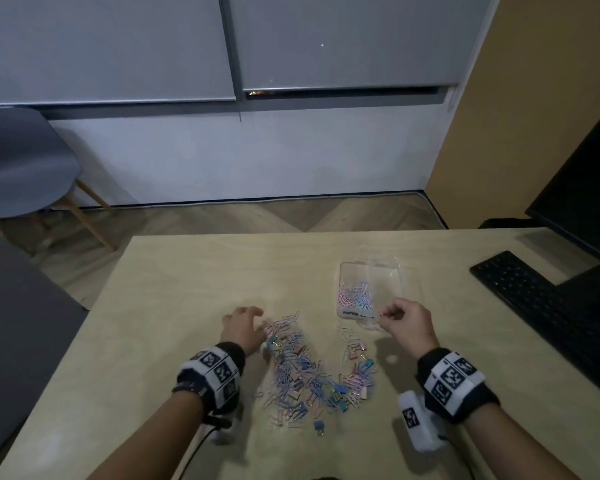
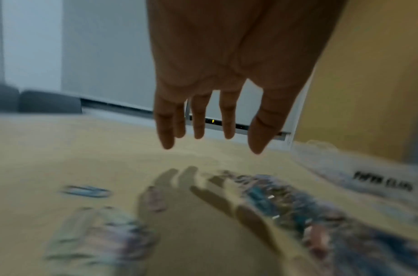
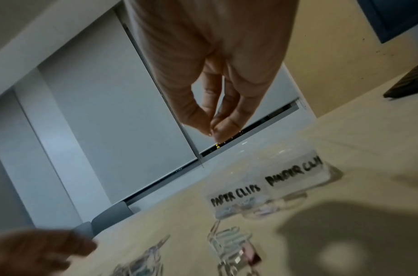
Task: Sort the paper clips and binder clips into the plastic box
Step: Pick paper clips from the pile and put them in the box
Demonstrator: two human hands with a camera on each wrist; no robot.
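Note:
A mixed pile of pastel paper clips and binder clips (image 1: pixel 302 372) lies mid-table, blurred in the left wrist view (image 2: pixel 286 201). My left hand (image 1: pixel 248 323) hovers over the pile's far left edge, fingers straight and spread (image 2: pixel 210 143), holding nothing. The clear plastic box (image 1: pixel 395 282) stands to the right, labelled "PAPER CLIPS" and "BINDER CLIPS" (image 3: pixel 269 184). Its left compartment holds paper clips (image 1: pixel 355 294). My right hand (image 1: pixel 383 315) is at the box's near edge. Thumb and forefinger pinch together (image 3: pixel 212 131) on a small pale paper clip that barely shows.
A black keyboard (image 1: pixel 534 299) and a dark monitor (image 1: pixel 589 188) occupy the table's right side. A grey chair (image 1: pixel 21 168) stands beyond the left corner. One blue binder clip (image 1: pixel 319 426) lies alone near the pile's front. The table's far edge runs just behind the box.

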